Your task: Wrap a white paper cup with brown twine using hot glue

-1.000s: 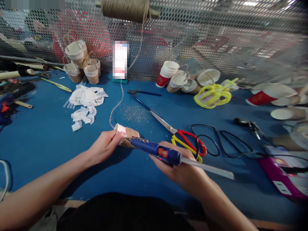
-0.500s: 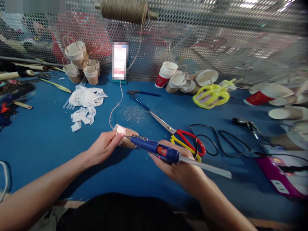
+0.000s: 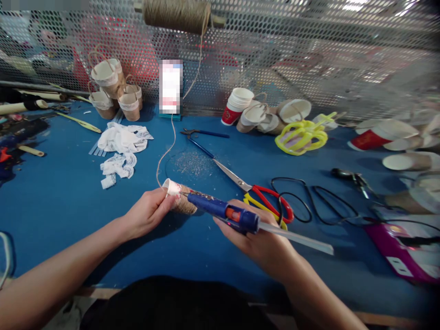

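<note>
My left hand (image 3: 150, 211) is closed around the open end of a paper cup (image 3: 174, 189), which lies on its side above the table. Brown twine (image 3: 187, 205) is wrapped round the cup's lower part, and a loose strand (image 3: 161, 158) runs from the cup up toward a spool. In my right hand (image 3: 264, 243) is a blue hot glue gun (image 3: 223, 212), a clear glue stick (image 3: 299, 237) poking out of its back. The gun's nozzle points left at the cup's side, at the edge of the wrapped twine; whether it touches I cannot tell.
A twine spool (image 3: 176, 16) hangs on the perforated metal screen. Scissors (image 3: 240, 181) and blue-handled pliers (image 3: 202, 134) lie ahead of my hands. White lace (image 3: 122, 137) and twine-wrapped cups (image 3: 129, 106) stand left; red paper cups (image 3: 236, 107), a yellow woven piece (image 3: 302, 137) and black cable (image 3: 309, 201) are right.
The cup has turned slightly in my left hand, showing more of its red print. The glue gun has shifted a little to the right and down.
</note>
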Tool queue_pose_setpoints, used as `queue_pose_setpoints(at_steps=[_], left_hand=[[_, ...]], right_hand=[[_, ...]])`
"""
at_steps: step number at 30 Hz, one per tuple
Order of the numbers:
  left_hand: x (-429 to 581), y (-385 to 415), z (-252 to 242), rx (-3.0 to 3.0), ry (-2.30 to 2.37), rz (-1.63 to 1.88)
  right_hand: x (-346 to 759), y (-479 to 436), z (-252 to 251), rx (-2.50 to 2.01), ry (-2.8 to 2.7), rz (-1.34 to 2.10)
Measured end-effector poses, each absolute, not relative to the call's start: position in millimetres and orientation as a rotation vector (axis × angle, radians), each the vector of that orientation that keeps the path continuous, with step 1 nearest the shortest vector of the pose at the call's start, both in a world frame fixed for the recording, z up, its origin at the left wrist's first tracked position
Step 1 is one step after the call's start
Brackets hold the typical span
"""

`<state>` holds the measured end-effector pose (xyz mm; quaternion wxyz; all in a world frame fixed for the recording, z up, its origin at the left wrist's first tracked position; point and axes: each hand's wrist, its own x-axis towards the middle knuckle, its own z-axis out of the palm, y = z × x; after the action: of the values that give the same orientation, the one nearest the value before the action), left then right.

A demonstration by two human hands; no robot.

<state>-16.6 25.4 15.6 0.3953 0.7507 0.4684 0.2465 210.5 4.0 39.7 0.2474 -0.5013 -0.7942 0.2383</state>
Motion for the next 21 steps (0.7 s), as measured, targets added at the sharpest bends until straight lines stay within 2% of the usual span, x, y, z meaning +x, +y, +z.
queue_pose_setpoints(at_steps=[12, 21], left_hand=[[-18.1, 27.2, 9.3, 1.952, 1.222, 0.640], [-20.4, 25.2, 10.0, 2.086, 1.067, 0.678]], right_hand=[[210.9, -0.4, 43.4, -1.378, -2.225, 0.686], [211.8, 7.4, 44.0, -1.349, -2.217, 0.698]])
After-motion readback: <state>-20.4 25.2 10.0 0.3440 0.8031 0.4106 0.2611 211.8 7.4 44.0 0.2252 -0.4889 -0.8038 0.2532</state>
